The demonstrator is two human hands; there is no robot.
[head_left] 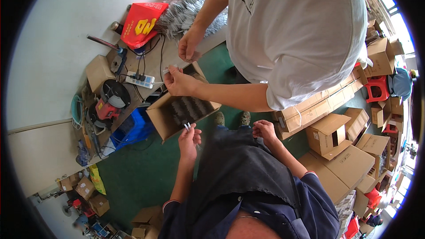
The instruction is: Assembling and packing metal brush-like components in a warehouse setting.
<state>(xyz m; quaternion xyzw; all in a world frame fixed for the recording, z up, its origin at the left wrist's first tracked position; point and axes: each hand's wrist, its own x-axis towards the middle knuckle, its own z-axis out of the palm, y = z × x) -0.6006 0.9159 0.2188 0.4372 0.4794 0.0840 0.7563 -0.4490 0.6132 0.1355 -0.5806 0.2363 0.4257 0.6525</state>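
Observation:
My left hand (189, 141) is closed around a few thin white stick-like pieces (187, 126), whose ends poke out above and below the fingers. It is just off the near corner of an open cardboard box (155, 119) with rows of dark items (188, 109) inside. To the right, in front of my dark apron (234, 155), my right hand (264, 130) has its fingers curled together; whatever may be in them is hidden. Across from me, a co-worker's hand (180, 82) pinches a small whitish piece (170, 69) over the box, their other hand (189, 48) beside it.
A workbench (152, 59) on the left carries a white power strip (140, 79), a red cut-off saw (108, 106), a red bag (141, 24) and a heap of grey bundles (190, 13). A blue crate (133, 128) stands below. Cardboard cartons (349, 163) pile up at the right.

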